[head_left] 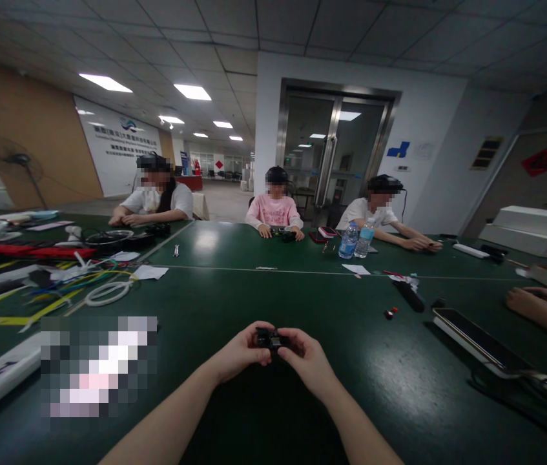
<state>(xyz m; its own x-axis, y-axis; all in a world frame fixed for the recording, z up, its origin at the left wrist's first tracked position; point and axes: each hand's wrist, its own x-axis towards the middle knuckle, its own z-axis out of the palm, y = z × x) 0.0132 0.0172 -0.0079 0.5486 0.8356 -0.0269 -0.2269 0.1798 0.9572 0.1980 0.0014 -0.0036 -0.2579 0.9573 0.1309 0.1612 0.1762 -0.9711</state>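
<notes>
Between my two hands, just above the green table (196,303), is a small black device (272,340) with a lighter grey patch on its face; its exact kind is too small to make out. My left hand (244,349) grips its left end, thumb in front and fingers behind. On the opposite end, my right hand (305,355) pinches it with thumb and forefinger. Fingertips cover both ends of the device.
Cables (108,294) and a white box-like bar (2,378) lie at left. To the right are a phone (479,339) on a stand, a small red-and-black part (390,313) and water bottles (349,240). Several people sit around the table; another person's hands (539,307) rest at far right.
</notes>
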